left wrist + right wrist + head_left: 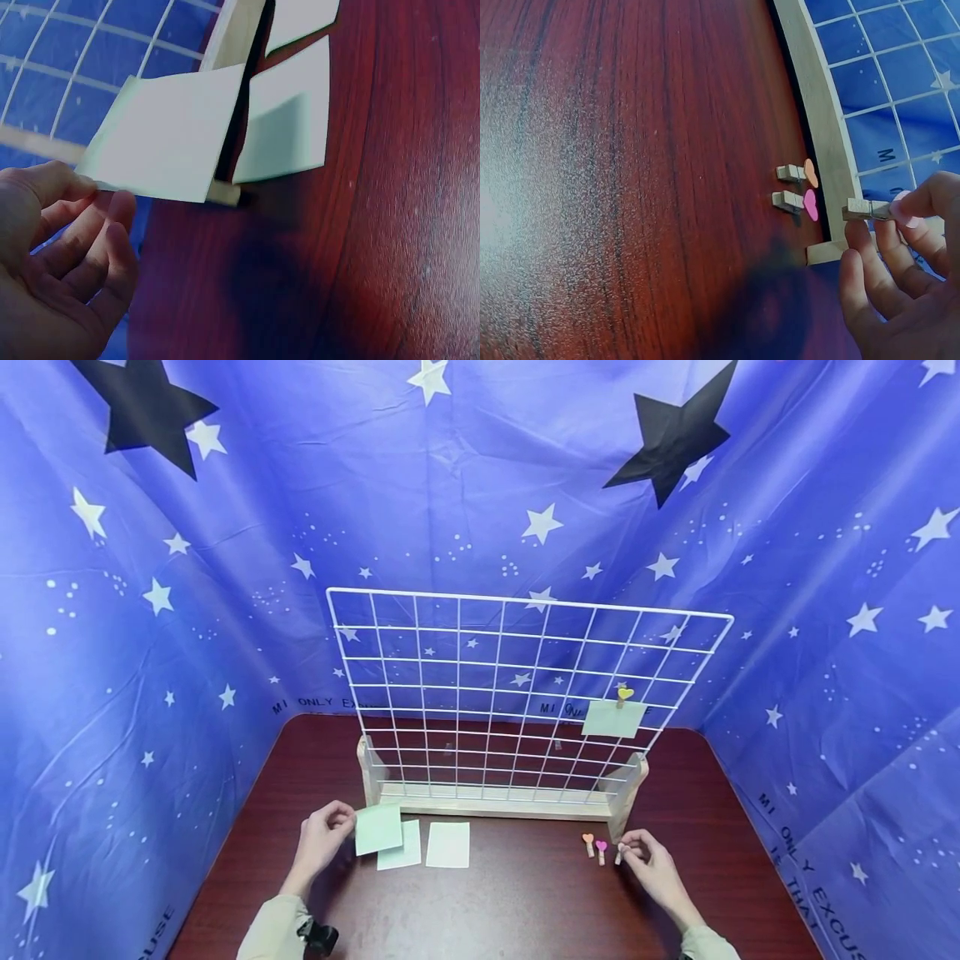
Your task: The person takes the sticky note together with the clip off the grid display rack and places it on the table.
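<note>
My left hand [324,841] pinches a pale green paper note [378,829] by one edge, raised above the table. Beneath and beside it a second note [400,852] lies partly covered, and a third note [448,845] lies just to its right. My right hand [654,870] holds a small wooden clothespin [866,209] with a pale pink top between thumb and fingers. Left of that hand, an orange heart clothespin [588,845] and a pink heart clothespin [602,852] lie on the table.
A white wire grid [480,685] leans back in a wooden stand [495,807]. A yellow heart clothespin [624,695] clips a green note [613,719] on its right side. Blue star-printed cloth [450,485] surrounds the dark red table [465,918].
</note>
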The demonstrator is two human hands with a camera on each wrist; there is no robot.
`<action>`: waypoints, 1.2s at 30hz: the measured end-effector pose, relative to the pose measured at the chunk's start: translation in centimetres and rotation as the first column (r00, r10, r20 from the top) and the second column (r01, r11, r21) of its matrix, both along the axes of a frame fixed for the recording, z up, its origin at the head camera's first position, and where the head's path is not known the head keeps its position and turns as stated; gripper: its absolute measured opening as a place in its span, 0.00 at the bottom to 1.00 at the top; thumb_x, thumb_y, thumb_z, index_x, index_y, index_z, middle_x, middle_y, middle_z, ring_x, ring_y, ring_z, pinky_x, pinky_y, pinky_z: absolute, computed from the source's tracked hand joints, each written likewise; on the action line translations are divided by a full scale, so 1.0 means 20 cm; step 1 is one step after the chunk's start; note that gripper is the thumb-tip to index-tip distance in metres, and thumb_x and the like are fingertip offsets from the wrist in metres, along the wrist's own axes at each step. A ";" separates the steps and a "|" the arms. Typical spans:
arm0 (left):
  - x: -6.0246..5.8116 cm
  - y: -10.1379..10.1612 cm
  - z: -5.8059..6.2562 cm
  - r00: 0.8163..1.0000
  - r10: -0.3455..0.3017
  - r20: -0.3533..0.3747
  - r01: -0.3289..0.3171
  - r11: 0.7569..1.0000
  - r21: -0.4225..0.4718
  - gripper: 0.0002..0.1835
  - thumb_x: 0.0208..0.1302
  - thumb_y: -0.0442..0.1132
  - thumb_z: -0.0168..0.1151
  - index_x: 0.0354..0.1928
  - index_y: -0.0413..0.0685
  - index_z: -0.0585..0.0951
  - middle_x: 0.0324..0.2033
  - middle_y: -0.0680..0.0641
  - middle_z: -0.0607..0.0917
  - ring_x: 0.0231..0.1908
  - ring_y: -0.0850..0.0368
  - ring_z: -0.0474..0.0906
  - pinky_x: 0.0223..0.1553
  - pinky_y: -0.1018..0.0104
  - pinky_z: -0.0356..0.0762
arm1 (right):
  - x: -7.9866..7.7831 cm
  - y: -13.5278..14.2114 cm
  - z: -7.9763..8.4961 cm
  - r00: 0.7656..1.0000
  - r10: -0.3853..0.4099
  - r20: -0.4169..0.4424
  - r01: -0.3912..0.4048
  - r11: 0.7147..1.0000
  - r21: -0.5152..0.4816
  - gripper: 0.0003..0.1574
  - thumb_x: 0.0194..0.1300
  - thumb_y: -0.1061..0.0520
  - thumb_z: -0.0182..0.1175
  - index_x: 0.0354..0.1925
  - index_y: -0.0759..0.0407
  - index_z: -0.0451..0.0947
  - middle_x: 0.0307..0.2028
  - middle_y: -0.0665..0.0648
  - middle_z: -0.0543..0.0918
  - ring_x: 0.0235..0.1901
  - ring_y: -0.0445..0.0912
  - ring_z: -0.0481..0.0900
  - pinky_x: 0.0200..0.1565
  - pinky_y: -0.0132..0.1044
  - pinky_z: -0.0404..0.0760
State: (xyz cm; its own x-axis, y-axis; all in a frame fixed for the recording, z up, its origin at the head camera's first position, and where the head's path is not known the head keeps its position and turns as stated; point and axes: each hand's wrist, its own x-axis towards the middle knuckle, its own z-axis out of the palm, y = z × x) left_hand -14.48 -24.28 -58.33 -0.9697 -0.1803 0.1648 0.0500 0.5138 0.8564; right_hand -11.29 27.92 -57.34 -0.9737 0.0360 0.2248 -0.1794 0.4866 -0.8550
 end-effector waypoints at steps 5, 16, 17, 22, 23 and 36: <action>0.00 -0.06 -0.03 0.999 -0.002 0.043 0.002 1.000 -0.004 0.03 0.57 0.26 0.63 0.29 0.38 0.80 0.20 0.48 0.83 0.20 0.57 0.79 0.20 0.71 0.74 | -0.02 0.03 -0.07 0.999 -0.006 0.044 0.007 0.999 -0.032 0.06 0.56 0.78 0.58 0.34 0.75 0.73 0.29 0.69 0.80 0.26 0.42 0.78 0.25 0.29 0.76; 0.02 -0.15 -0.01 0.992 -0.007 0.123 0.008 1.000 -0.001 0.02 0.60 0.27 0.63 0.31 0.36 0.79 0.23 0.43 0.84 0.21 0.57 0.80 0.21 0.69 0.76 | -0.09 0.10 -0.27 0.992 -0.021 0.124 0.019 1.000 0.020 0.04 0.58 0.71 0.61 0.34 0.69 0.76 0.27 0.56 0.81 0.25 0.38 0.77 0.27 0.28 0.74; 0.03 -0.15 -0.02 0.992 -0.013 0.126 0.013 1.000 0.000 0.02 0.60 0.27 0.63 0.31 0.36 0.79 0.23 0.43 0.84 0.21 0.57 0.80 0.21 0.68 0.76 | -0.09 0.10 -0.27 0.992 -0.022 0.126 0.020 1.000 0.024 0.04 0.58 0.71 0.62 0.33 0.69 0.76 0.27 0.56 0.81 0.25 0.38 0.77 0.28 0.28 0.74; 0.03 -0.18 -0.03 0.991 -0.019 0.134 0.021 1.000 -0.012 0.04 0.60 0.27 0.64 0.29 0.40 0.80 0.22 0.44 0.84 0.20 0.58 0.79 0.20 0.68 0.76 | -0.11 0.10 -0.29 0.984 -0.051 0.168 0.045 0.998 0.039 0.05 0.58 0.68 0.64 0.34 0.68 0.77 0.27 0.57 0.82 0.25 0.41 0.79 0.29 0.29 0.76; 0.03 -0.18 -0.03 0.991 -0.014 0.135 0.016 1.000 -0.014 0.04 0.60 0.27 0.64 0.29 0.40 0.80 0.22 0.44 0.84 0.20 0.58 0.79 0.20 0.67 0.76 | -0.12 0.10 -0.29 0.981 -0.058 0.183 0.051 0.998 0.043 0.06 0.58 0.68 0.65 0.34 0.68 0.77 0.27 0.57 0.83 0.25 0.41 0.79 0.29 0.29 0.76; 0.05 -0.28 -0.04 0.987 0.034 0.160 -0.028 0.999 -0.043 0.02 0.60 0.27 0.64 0.31 0.37 0.80 0.22 0.46 0.84 0.21 0.59 0.79 0.20 0.65 0.77 | -0.15 0.12 -0.27 0.949 -0.164 0.271 0.128 0.981 0.145 0.07 0.58 0.64 0.67 0.31 0.67 0.77 0.25 0.54 0.81 0.23 0.39 0.76 0.27 0.28 0.74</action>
State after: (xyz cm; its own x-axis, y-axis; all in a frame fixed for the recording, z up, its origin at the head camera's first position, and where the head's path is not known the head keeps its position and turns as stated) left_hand -13.39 -29.95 -59.05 -0.9782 -0.2071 0.0151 -0.1031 0.5475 0.8304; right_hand -14.38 30.26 -62.67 -0.9842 0.1715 -0.0448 0.1397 0.5947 -0.7917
